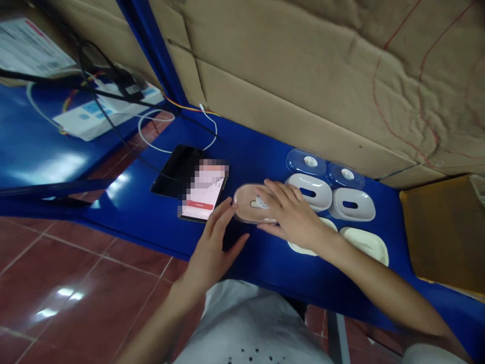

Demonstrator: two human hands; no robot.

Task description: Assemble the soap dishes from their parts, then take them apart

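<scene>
A: Where is the pinkish case [244, 208]?

B: Mid-way along the blue worktop [131, 220], right of the lit phone [204, 194] and left of the white slotted shells [366, 207]. Whether it rests flat or sits slightly raised, I can't tell.

A: And the hands?

B: The right hand [288, 210] holds its right end, fingers over the top, thumb toward the near side. The left hand [215, 235] is spread wide, thumb well away from the fingers, with fingertips at the left end. Whether they touch it, I can't tell.

A: How would you handle it well from there?

B: I take this as steadying the case between both hands, so I'd support the two ends evenly. Pressure on one end alone could tip it.

A: The top looks clear and glossy, with a label [261, 202].

B: Then press lightly, at the rim rather than the middle; it's probably slick. Keep the right forearm high too, because it crosses beside the cream trays [366, 245], and give the phone some room on the left.
</scene>
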